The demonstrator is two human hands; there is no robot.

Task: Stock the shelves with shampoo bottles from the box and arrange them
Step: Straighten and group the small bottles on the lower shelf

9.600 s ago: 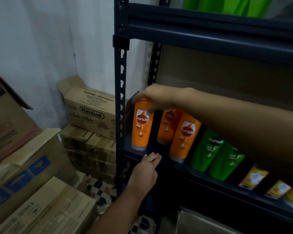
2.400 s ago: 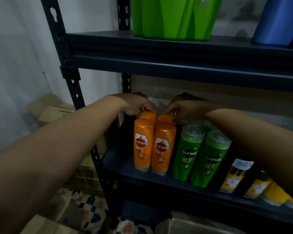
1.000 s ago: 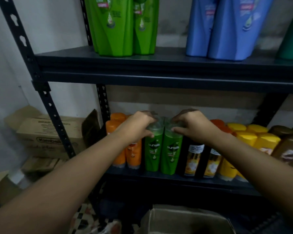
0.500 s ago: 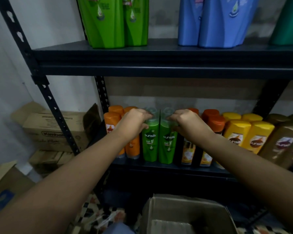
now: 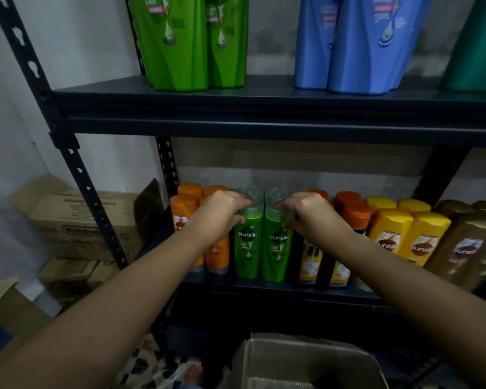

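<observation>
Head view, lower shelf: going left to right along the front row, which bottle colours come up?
Orange bottles → green bottles, one under each hand (left hand, right hand) → black bottles → yellow bottles → brown-gold bottles.

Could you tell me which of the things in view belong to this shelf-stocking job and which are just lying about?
Job:
left hand gripping left green bottle
right hand gripping right green bottle
lower shelf
open box

Lying about:
Kimball carton
blue bottles

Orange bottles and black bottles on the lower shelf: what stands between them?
Head view: two green Sunsilk bottles, gripped by left hand and right hand.
</observation>
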